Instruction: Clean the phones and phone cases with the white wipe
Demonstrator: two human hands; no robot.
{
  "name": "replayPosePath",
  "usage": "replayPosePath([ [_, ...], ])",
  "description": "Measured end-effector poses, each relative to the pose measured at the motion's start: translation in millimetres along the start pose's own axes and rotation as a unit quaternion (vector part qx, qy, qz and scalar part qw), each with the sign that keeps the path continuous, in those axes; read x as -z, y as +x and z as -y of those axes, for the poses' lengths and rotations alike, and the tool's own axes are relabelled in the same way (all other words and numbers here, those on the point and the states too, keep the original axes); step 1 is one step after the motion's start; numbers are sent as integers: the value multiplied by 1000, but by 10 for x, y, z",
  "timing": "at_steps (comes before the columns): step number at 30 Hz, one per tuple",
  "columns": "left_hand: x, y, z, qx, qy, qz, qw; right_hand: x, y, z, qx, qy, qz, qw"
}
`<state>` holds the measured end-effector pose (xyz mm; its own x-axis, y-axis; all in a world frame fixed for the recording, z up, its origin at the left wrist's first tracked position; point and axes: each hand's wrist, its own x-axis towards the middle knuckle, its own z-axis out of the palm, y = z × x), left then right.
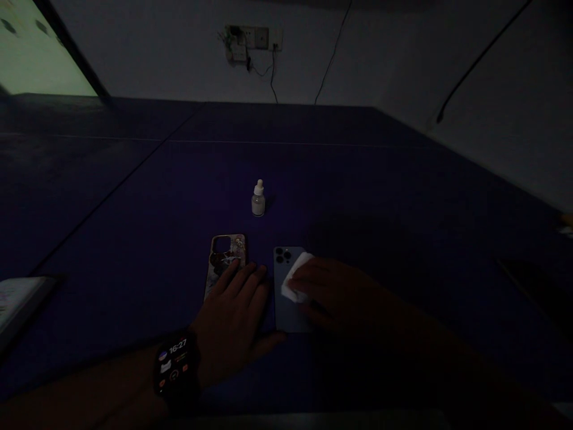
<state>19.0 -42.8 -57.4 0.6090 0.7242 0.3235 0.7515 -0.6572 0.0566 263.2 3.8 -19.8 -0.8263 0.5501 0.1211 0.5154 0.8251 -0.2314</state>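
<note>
A blue-grey smartphone point(286, 319) lies back side up on the dark blue table, its cameras at the far left corner. My right hand point(329, 286) presses a folded white wipe point(295, 286) against the phone's back and covers its right side. To the left lies a patterned phone case point(217, 263), partly hidden under my left hand point(237, 307). That hand rests flat with its fingers stretched out and its thumb touching or near the phone's lower left corner. A smartwatch point(176, 364) is on my left wrist.
A small dropper bottle point(258, 203) stands upright beyond the phone and case. At the left edge is a white stack or box point(22, 298). A dark flat object point(532, 286) lies to the right. Sockets with cables point(255, 39) are on the far wall. The light is dim.
</note>
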Motion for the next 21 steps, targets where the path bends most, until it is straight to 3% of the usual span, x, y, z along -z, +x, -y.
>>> replayPosePath([
  [3,3,2,1,4,3,1,1000,-48,34,40,25,7,5,1000],
  [9,0,-4,0,4,-2,2,1000,16,-30,-111,-39,-36,-28,998],
  [15,4,0,-4,-2,1,-5,1000,-26,19,5,57,31,17,998],
  [21,-24,-11,-2,6,-3,-6,1000,62,-4,-102,-4,23,8,1000],
])
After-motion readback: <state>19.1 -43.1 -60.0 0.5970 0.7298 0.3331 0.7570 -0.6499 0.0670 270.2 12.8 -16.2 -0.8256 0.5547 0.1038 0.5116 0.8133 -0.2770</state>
